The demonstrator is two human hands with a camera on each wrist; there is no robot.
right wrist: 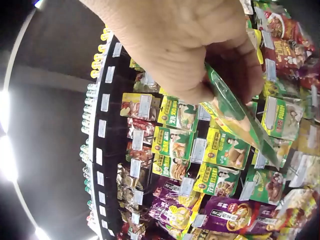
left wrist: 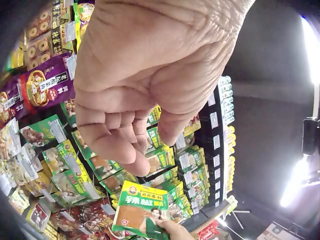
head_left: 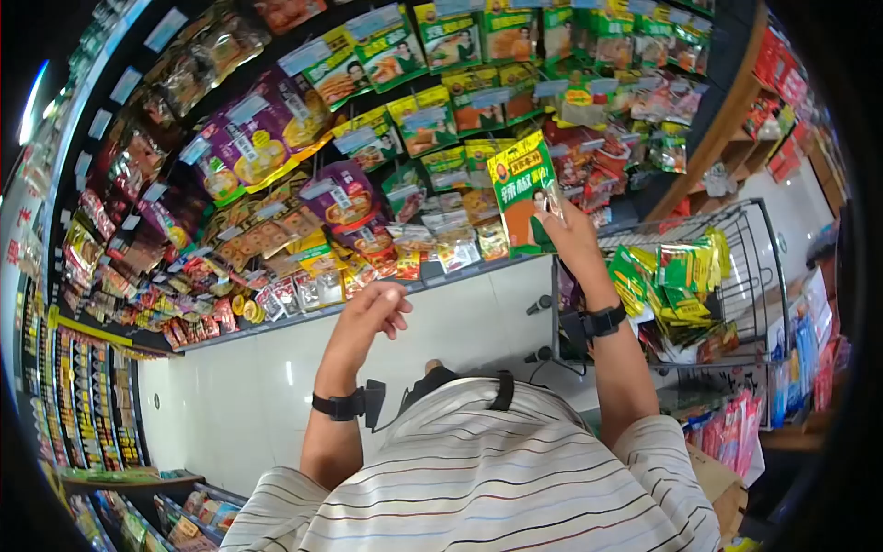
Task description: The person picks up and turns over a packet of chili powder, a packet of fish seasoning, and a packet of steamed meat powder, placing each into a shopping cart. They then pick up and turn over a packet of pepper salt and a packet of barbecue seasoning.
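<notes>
Green-yellow seasoning packet (head_left: 521, 191) pinched in right hand (head_left: 572, 237), raised before hanging display rack (head_left: 276, 138), not yet hung. Left hand (head_left: 375, 308) loosely curled, holding nothing, near rack. More packets wait in wire basket (head_left: 763, 276).

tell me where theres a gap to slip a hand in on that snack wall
Little room: the hanging packets overlap across the whole rack. The open space is in front, between the left hand and the right hand holding the green packet. The wire basket is packed too.
</notes>
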